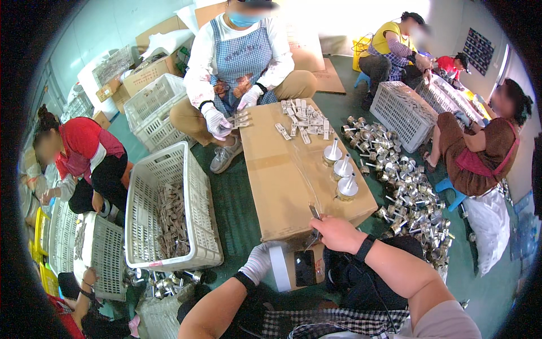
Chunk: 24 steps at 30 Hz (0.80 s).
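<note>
My right hand (pixel 339 233), bare with a black wristband, is closed at the near edge of a large cardboard box (pixel 276 186). A slim grey metal piece (pixel 314 211) sticks up from its fingers; its exact kind is unclear. My left hand (pixel 258 263), in a white glove, is at the box's near left corner, beside a white strip (pixel 279 268); its fingertips are partly hidden. Below the box edge lies a dark phone (pixel 305 268). On the box top, three silver funnel-shaped metal parts (pixel 342 168) stand spout up near the right edge. Behind them lies a pile of flat metal pieces (pixel 307 117).
Opposite me a person in a checked apron (pixel 243 53) handles flat pieces with gloved hands. A white plastic crate (pixel 197 248) with more pieces stands left. Heaped metal parts (pixel 409 209) cover the floor right. Other people sit around; a white sack (pixel 488 231) lies far right.
</note>
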### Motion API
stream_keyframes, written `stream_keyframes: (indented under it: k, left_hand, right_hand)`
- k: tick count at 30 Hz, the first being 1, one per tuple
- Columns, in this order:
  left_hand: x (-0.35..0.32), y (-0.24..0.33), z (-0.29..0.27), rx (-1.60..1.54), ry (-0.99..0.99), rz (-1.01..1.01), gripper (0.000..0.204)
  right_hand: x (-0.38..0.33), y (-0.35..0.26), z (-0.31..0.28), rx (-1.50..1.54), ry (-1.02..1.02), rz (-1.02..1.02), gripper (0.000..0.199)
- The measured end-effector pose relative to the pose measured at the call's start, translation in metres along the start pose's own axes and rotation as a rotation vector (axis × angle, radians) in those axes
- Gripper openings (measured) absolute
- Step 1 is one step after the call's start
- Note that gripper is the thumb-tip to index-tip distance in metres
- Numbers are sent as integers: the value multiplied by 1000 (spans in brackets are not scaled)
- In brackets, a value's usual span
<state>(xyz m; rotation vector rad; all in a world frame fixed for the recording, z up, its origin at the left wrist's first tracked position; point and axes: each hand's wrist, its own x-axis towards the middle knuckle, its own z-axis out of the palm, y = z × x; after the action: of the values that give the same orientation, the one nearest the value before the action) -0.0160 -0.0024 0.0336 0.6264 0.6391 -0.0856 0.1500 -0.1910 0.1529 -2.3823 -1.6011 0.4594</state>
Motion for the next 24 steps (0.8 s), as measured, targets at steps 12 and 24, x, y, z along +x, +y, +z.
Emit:
stream_keyframes:
  k: [12, 24]
  left_hand:
    - [3, -5, -10, 164, -81, 84, 34]
    - [3, -1, -3, 105, -10, 64, 23]
  right_hand:
    - [0, -1, 0, -34, 34, -28, 27]
    - [0, 0, 1, -35, 34, -33, 28]
